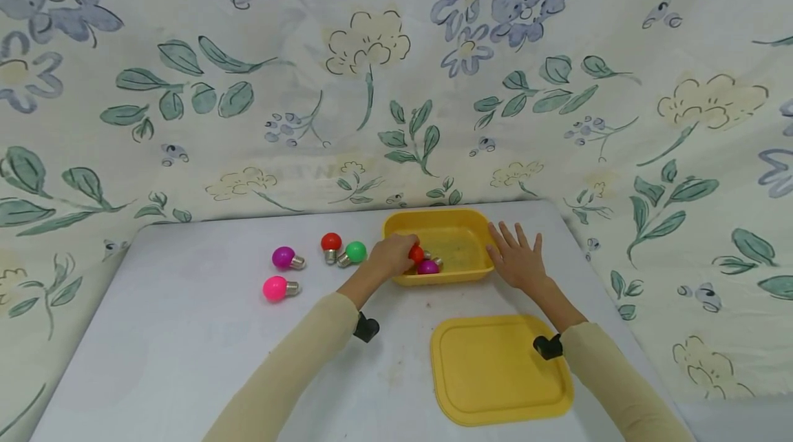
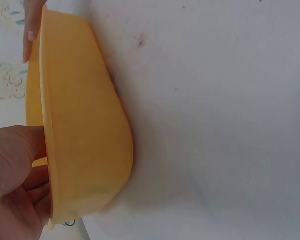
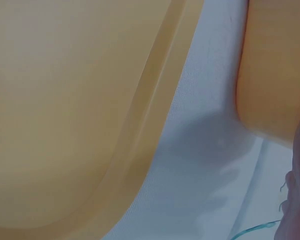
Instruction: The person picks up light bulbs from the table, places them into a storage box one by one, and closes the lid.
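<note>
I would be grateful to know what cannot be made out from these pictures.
The exact hold of the left hand on the red bulb inside the yellow container: head view, hidden by the hand itself; left wrist view, by the container's wall.
Most of the right hand in the right wrist view: cut off by the right edge.
Any lettering on the pink bulb: too small in the head view.

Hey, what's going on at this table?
A person's left hand grips a red bulb inside the yellow box, beside a purple bulb, while the right hand touches the box's right end. Four more bulbs lie on the table to the box's left. The lid lies off, nearer the person.
</note>
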A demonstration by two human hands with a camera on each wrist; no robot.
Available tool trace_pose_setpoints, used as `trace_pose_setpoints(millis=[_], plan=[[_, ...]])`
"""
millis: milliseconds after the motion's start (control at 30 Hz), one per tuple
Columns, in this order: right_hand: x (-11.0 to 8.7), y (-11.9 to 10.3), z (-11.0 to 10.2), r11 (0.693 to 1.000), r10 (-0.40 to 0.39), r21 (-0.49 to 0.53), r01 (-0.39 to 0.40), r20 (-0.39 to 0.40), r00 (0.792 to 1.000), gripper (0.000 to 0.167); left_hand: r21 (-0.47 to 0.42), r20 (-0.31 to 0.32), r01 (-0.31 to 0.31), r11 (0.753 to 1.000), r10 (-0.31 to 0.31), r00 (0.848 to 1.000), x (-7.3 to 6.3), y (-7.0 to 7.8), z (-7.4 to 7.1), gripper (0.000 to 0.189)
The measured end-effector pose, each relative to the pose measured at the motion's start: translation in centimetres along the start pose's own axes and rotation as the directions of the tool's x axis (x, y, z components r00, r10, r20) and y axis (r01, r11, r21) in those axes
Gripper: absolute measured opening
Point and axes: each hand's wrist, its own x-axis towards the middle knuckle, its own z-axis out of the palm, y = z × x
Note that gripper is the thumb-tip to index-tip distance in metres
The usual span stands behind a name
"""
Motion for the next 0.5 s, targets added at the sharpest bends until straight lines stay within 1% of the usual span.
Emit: trace_pose_setpoints(millis=[133, 233, 367, 500], plan=[[0.01, 0.01, 0.00, 1.000, 0.000, -0.002, 0.000, -0.003, 1.000, 0.059, 0.001, 0.006, -0.002, 1.000, 0.002, 1.000, -0.01, 0.05, -0.10, 0.031], [0.05, 0.05, 0.08, 1.000, 0.000, -0.008, 0.000, -0.004, 1.000, 0.059, -0.008, 0.014, -0.001, 1.000, 0.001, 1.000, -0.05, 0.05, -0.16, 0.033], [0.06, 0.06, 0.14, 1.000, 0.001, -0.011, -0.001, -0.007, 1.000, 0.059, -0.069, 0.026, 0.007, 0.998, -0.006, 1.000, -0.09, -0.11, -0.27, 0.041], [0.05, 0.04, 0.17, 1.000, -0.001, -0.010, 0.001, -0.012, 1.000, 0.059, -0.174, 0.005, -0.016, 0.985, 0.017, 1.000, -0.19, -0.64, -0.45, 0.040]])
